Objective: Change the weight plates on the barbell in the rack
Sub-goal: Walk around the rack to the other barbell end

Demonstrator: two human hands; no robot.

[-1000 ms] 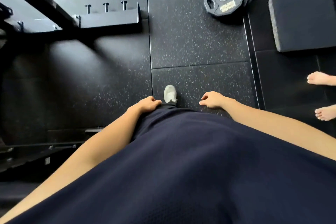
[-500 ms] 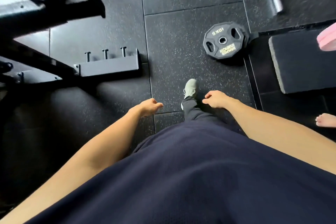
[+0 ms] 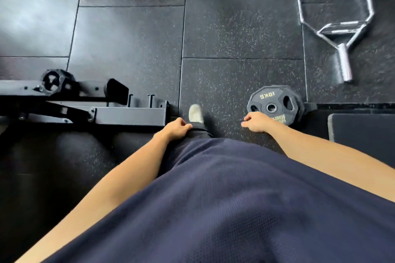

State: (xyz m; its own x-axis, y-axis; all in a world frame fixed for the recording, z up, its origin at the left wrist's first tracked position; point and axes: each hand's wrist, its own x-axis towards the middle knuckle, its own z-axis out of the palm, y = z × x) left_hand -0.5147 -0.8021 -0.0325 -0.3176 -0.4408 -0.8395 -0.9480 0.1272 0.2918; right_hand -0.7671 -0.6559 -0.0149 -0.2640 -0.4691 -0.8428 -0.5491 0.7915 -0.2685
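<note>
1. Head view: our left hand [image 3: 175,129] and right hand [image 3: 255,123] hang loosely curled, holding nothing.
2. 10 kg plate [image 3: 275,104] lies flat on floor, at 1 o'clock, partly under our right hand in view.
3. Risk: we catch a shoe [image 3: 195,113] on rack base [image 3: 130,116] at 9 o'clock, or flat plate slips from fingers when lifted.

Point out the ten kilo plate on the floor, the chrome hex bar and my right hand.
ten kilo plate [image 3: 275,102], head view, upper face near its hub.
chrome hex bar [image 3: 344,61], head view, its sleeve.
right hand [image 3: 257,123], head view, back of hand.
</note>
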